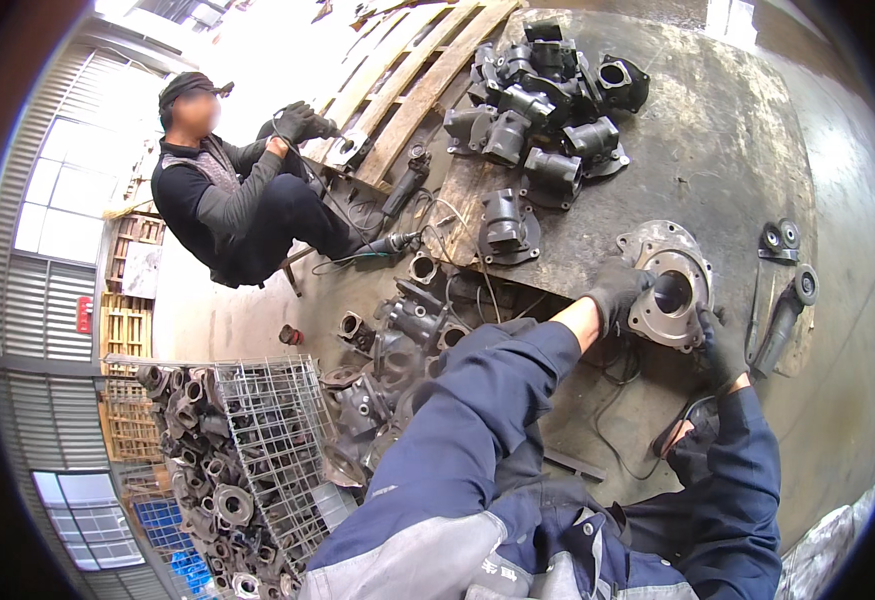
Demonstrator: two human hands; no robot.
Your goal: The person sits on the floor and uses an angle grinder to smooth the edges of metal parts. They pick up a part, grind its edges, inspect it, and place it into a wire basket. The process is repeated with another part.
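A grey cast-metal flanged housing [662, 240] with a large round bore and bolt holes around its rim is at the table's near edge. My left hand [617, 294], in a dark glove, grips its left side. On its lower right edge, my right hand [721, 348], gloved too, has its fingers closed on the rim. The fingertips behind the casting are hidden. To the right of my right hand an angle grinder [785, 318] lies on the table, with small wheel-like discs [779, 238] just beyond it.
Black castings [552, 95] are heaped at the table's [702, 150] far left. More castings [397, 340] lie on the floor, beside a wire cage [272, 420] full of parts. Another person [222, 190] sits at the left by a wooden pallet [422, 95]. Cables [607, 430] trail below the table.
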